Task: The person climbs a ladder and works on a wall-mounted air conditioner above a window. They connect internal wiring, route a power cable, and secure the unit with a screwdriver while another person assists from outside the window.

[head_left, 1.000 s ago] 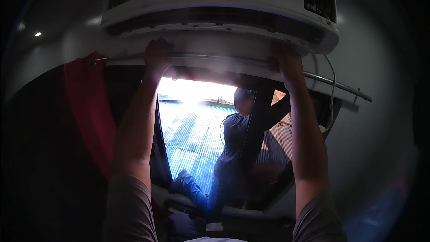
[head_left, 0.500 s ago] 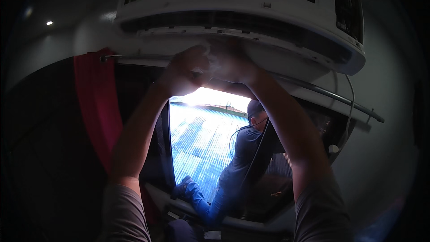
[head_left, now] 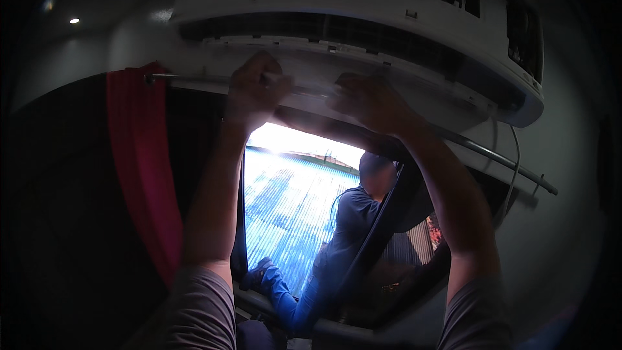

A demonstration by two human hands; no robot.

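Head view: left hand (head_left: 256, 87) and right hand (head_left: 369, 100) touch air conditioner (head_left: 363, 19) underside.

White wall air conditioner (head_left: 363, 19) overhead, mounted high above window, front cover off, dark vent slots exposed. Bottom edge under my fingers, my left hand (head_left: 256, 87) and right hand (head_left: 369, 100) close together there.

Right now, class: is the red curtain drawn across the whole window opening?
No: the red curtain hangs bunched at the left end of the rod, leaving the bright window opening uncovered.
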